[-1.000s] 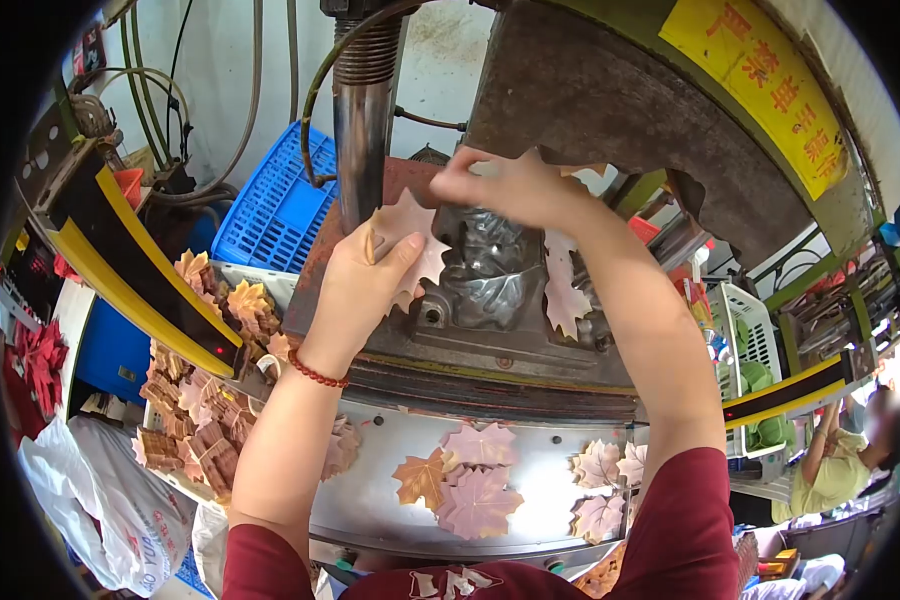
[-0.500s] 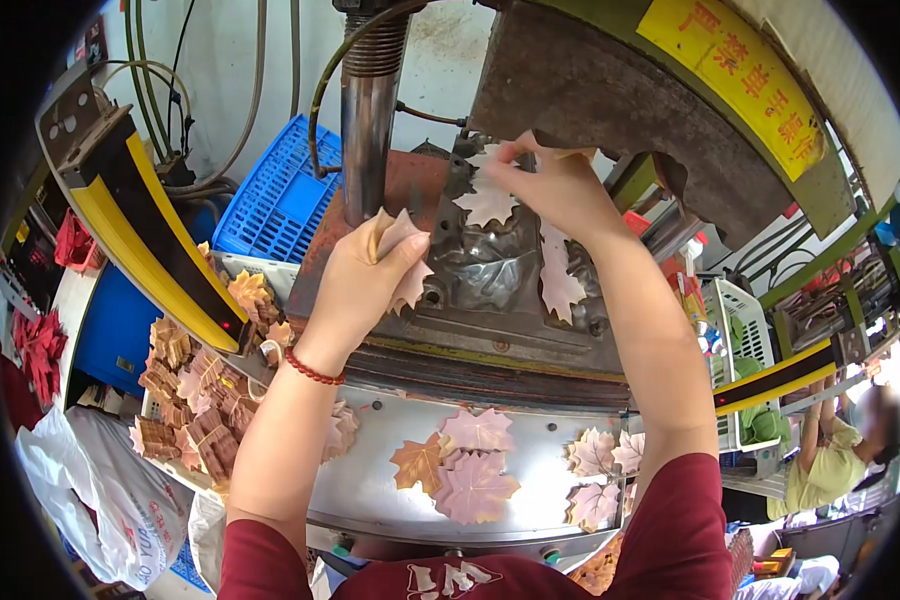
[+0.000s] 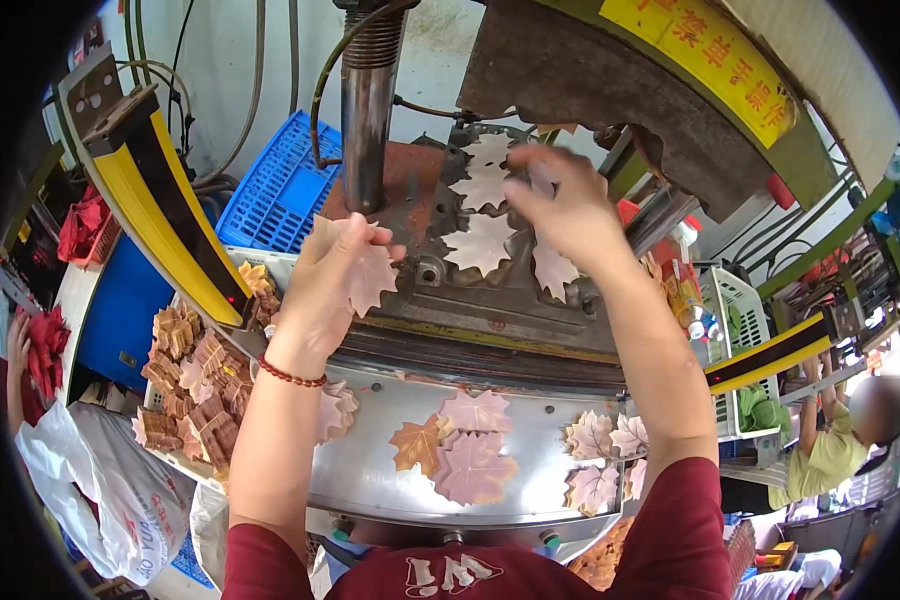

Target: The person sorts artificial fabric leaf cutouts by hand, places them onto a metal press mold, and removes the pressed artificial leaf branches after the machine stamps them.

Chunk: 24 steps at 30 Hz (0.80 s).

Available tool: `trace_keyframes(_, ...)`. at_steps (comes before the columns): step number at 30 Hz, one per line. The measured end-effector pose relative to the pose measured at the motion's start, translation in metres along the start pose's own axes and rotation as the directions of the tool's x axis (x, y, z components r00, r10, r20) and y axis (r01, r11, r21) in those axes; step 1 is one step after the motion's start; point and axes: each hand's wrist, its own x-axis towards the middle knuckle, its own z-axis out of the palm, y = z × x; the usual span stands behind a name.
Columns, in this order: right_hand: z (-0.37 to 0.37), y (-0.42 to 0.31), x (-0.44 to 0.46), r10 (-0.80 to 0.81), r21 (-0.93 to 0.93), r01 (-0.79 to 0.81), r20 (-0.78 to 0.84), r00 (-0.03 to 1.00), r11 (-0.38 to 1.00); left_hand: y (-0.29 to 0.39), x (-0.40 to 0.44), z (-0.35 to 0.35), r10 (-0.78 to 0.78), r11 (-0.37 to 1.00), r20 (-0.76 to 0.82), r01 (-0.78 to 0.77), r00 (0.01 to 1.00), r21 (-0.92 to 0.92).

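Pale pink leaf pieces (image 3: pixel 371 277) are gripped in my left hand (image 3: pixel 332 262), in front of the steel column. My right hand (image 3: pixel 570 205) is over the right side of the metal mould (image 3: pixel 430 270), fingers bent and blurred, thumb apart from them; a pale leaf edge shows between them. On the mould lie an upper leaf (image 3: pixel 487 170) and a lower leaf (image 3: pixel 480 243), side by side front to back. Another pink leaf (image 3: pixel 553 270) sits at the mould's right, just below my right hand.
A steel column (image 3: pixel 366 130) rises behind my left hand. The heavy press plate (image 3: pixel 590 85) hangs above. Yellow-black bars (image 3: pixel 165 215) flank both sides. Leaf stacks (image 3: pixel 475 465) lie on the metal shelf. A blue crate (image 3: pixel 280 190) and bundled leaves are left; a person (image 3: pixel 835 450) is right.
A second leaf now lies on the mould's front cavity, which was bare before. My right hand has moved right, and my left hand has shifted slightly left with its leaves.
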Motion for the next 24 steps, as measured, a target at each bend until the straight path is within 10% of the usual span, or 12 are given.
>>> trace_keyframes(2, -0.017, -0.018, 0.010, 0.358, 0.528, -0.360, 0.110, 0.927, 0.770, -0.002, 0.002, 0.000, -0.032, 0.991, 0.054, 0.039, 0.998, -0.130)
trace_keyframes(4, -0.024, -0.020, 0.021, 0.211, 0.890, -0.230, 0.156, 0.965, 0.394, -0.005, 0.006, 0.005, -0.035, 0.972, 0.103, 0.058, 0.994, -0.226)
trace_keyframes(6, -0.026, -0.015, 0.032, 0.129, 0.970, -0.208, 0.224, 0.966, -0.124, -0.004, 0.007, 0.007, -0.049, 0.992, 0.190, 0.069, 0.981, -0.103)
trace_keyframes(10, -0.014, 0.015, 0.042, -0.036, 0.867, -0.288, 0.300, 0.953, -0.407, 0.011, -0.010, 0.054, 0.004, 0.838, 0.018, -0.013, 1.000, 0.545)
trace_keyframes(14, -0.024, 0.017, 0.034, 0.193, 0.943, -0.276, 0.240, 0.951, 0.184, -0.017, 0.015, 0.054, 0.422, -0.149, 0.628, -0.633, 0.653, 0.759)
trace_keyframes(18, -0.025, 0.024, 0.014, 0.409, 0.911, -0.317, 0.191, 0.892, 0.266, -0.021, 0.022, 0.066, 0.210, -0.167, 0.649, -0.627, 0.732, 0.761)
trace_keyframes(22, -0.033, 0.040, -0.006, 0.401, 0.900, -0.307, 0.168, 0.900, 0.310, -0.019, 0.042, 0.063, 0.412, 0.144, 0.538, -0.636, 0.735, 0.758)
trace_keyframes(24, -0.034, 0.042, -0.009, 0.388, 0.868, -0.351, 0.206, 0.898, 0.352, 0.000, 0.054, 0.080, 0.377, 0.618, 0.300, -0.479, 0.876, 0.624)
